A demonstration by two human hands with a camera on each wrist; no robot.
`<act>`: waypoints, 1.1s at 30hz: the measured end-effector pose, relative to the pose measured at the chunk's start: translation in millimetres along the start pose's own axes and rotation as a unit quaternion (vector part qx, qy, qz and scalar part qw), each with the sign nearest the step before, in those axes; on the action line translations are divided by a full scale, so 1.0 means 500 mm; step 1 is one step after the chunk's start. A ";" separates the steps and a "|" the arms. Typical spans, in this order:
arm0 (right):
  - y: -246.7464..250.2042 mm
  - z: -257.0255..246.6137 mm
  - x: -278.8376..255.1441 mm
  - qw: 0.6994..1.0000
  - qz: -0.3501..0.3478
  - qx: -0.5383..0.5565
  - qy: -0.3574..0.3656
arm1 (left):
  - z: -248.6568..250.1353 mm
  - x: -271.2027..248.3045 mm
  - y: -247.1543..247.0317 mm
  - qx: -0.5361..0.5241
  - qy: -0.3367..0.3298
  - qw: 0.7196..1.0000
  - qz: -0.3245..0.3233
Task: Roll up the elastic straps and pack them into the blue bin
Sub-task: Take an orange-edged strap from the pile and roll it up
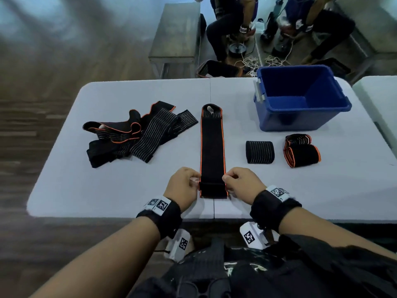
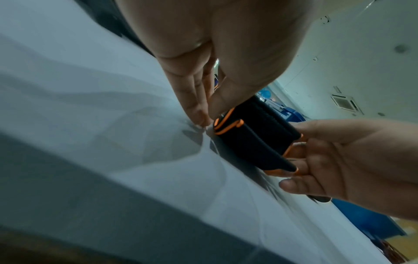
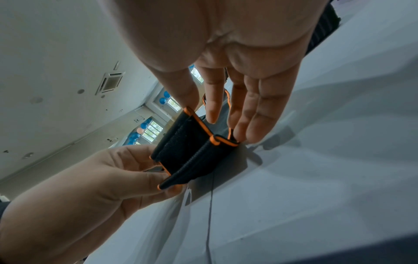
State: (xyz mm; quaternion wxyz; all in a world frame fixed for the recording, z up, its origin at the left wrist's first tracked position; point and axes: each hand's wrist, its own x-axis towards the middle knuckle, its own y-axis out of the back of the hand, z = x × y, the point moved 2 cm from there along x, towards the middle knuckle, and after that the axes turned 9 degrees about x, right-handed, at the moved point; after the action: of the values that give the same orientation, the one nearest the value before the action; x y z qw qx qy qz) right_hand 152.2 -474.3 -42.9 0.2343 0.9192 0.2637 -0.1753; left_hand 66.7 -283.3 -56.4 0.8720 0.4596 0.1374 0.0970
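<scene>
A long black strap with orange edging (image 1: 212,145) lies flat, running away from me on the white table (image 1: 90,186). Its near end is folded over into a small roll (image 1: 213,190) (image 2: 253,135) (image 3: 192,151). My left hand (image 1: 184,187) (image 2: 210,110) pinches the roll's left edge and my right hand (image 1: 240,183) (image 3: 217,125) pinches its right edge. The blue bin (image 1: 300,100) stands open and holds nothing at the far right. Two rolled straps lie in front of the bin: a black striped one (image 1: 260,152) and an orange-edged one (image 1: 301,150).
A heap of unrolled black straps (image 1: 137,132) lies on the table's left half. Beyond the far edge stand a grey bench (image 1: 176,33) and seated people (image 1: 234,22) with cables on the floor. A second white table (image 1: 380,97) adjoins at the right.
</scene>
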 end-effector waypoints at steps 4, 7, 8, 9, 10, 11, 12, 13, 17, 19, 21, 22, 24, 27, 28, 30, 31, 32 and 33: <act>0.001 0.007 -0.002 0.999 0.009 0.044 -0.026 | 0.000 -0.028 -0.009 -0.045 0.044 0.998 -0.021; 0.000 0.017 -0.002 0.995 0.007 0.087 -0.048 | 0.003 -0.042 -0.015 -0.075 0.062 0.995 -0.021; 0.000 0.019 -0.002 0.995 0.005 0.089 -0.051 | 0.003 -0.046 -0.016 -0.082 0.067 0.994 -0.021; 0.000 0.021 -0.002 0.994 0.004 0.090 -0.055 | 0.005 -0.049 -0.016 -0.086 0.071 0.994 -0.021; -0.001 0.021 -0.003 0.994 0.001 0.094 -0.061 | 0.007 -0.052 -0.015 -0.089 0.072 0.993 -0.021; -0.001 0.020 -0.004 0.992 -0.001 0.105 -0.068 | 0.008 -0.054 -0.015 -0.093 0.074 0.993 -0.022; 0.001 0.020 -0.006 0.990 -0.002 0.115 -0.075 | 0.011 -0.056 -0.015 -0.102 0.076 0.992 -0.025; 0.002 0.018 -0.009 0.989 -0.004 0.124 -0.076 | 0.013 -0.058 -0.014 -0.109 0.081 0.990 -0.032; 0.007 0.020 -0.023 0.998 -0.045 0.036 -0.036 | 0.016 -0.064 -0.009 -0.091 0.087 0.991 -0.056; 0.007 0.021 -0.028 0.997 -0.065 -0.046 -0.006 | 0.020 -0.065 -0.006 -0.048 0.063 0.996 -0.052; 0.005 0.019 -0.030 0.989 -0.064 -0.128 0.023 | 0.025 -0.060 -0.007 -0.005 0.033 0.998 -0.046; 0.004 0.017 -0.031 0.985 -0.057 -0.162 0.030 | 0.026 -0.056 -0.011 0.013 0.023 0.998 -0.049; 0.003 0.021 -0.029 0.981 -0.044 -0.189 0.026 | 0.029 -0.048 -0.016 0.028 0.026 0.998 -0.059; 0.003 0.022 -0.027 0.985 -0.029 -0.170 0.013 | 0.031 -0.038 -0.018 0.015 0.056 0.996 -0.065; 0.003 0.024 -0.026 0.985 -0.023 -0.168 0.009 | 0.033 -0.035 -0.018 0.017 0.062 0.996 -0.067; 0.001 0.024 -0.022 0.986 -0.013 -0.168 0.002 | 0.039 -0.028 -0.020 0.024 0.077 0.993 -0.081; 0.000 0.024 -0.019 0.986 -0.008 -0.165 -0.006 | 0.042 -0.024 -0.022 0.030 0.085 0.992 -0.089; -0.001 0.023 -0.016 0.987 -0.003 -0.162 -0.016 | 0.044 -0.020 -0.024 0.039 0.091 0.991 -0.095; 0.000 0.021 -0.012 0.987 0.000 -0.159 -0.030 | 0.046 -0.015 -0.026 0.049 0.096 0.989 -0.101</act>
State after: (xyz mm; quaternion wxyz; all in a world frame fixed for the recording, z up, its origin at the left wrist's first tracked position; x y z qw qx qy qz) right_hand 145.3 -482.1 -48.8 0.3855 0.8643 0.2813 -0.1589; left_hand 67.6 -310.6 -53.5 0.8364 0.4743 0.2709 0.0455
